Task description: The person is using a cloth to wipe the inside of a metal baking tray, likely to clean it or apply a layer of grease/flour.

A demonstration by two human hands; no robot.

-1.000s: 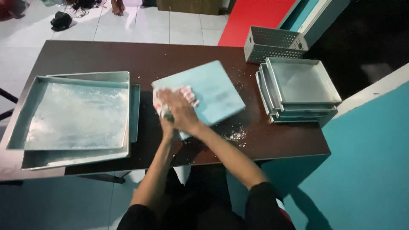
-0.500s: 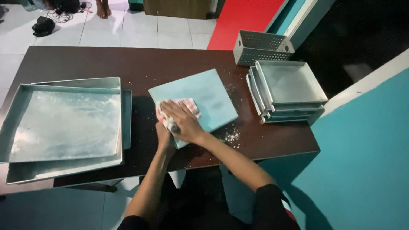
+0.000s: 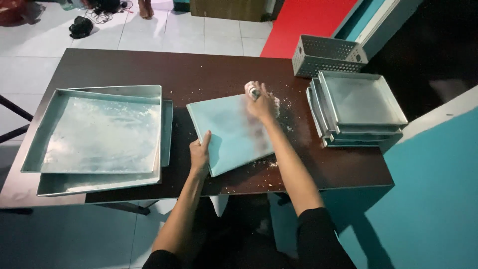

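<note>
1. The left hand (image 3: pixel 200 151) grips the near left edge of an overturned square baking tray (image 3: pixel 230 132) lying on the dark table (image 3: pixel 209 74)
2. The right hand (image 3: pixel 261 102) presses a crumpled cloth (image 3: pixel 253 89) onto the tray's far right corner
3. Crumbs (image 3: pixel 271 164) dot the table beside it; stacked trays (image 3: pixel 356 107) stand to the right

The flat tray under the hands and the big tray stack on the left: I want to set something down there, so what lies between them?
In the head view, only a narrow strip of bare dark table separates the flat tray from the big tray stack.
</note>
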